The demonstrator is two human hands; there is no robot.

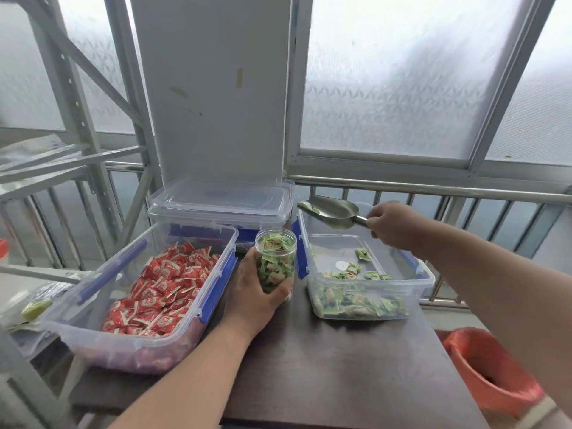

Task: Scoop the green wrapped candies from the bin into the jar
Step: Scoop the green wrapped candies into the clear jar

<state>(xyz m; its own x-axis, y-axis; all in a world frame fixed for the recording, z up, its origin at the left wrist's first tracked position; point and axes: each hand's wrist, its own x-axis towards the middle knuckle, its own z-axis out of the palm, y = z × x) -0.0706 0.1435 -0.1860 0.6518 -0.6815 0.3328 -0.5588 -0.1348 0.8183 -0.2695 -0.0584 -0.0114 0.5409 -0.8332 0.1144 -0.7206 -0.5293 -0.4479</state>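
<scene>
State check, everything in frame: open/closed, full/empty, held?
jar: lidless, nearly full, upright
left hand: gripping jar
scoop: empty, above green bin
right hand: holding scoop handle
green bin: open, few candies
red bin: open, well stocked
rear bin: lidded

Two bare forearms reach in from the near edge, one on either side of the jar [275, 258]. No sleeve, cuff, watch, bracelet or glove shows on either arm, from the frame edge to the wrist. The left hand [258, 292], just beside the jar on its near left, is bare, with no ring on the fingers that show, and its thumbnail is short and unpainted. The right hand [391, 224], beyond the jar to its right, is bare too, its knuckles and back uncovered. The right forearm looks much broader near the frame edge than at the wrist.
</scene>
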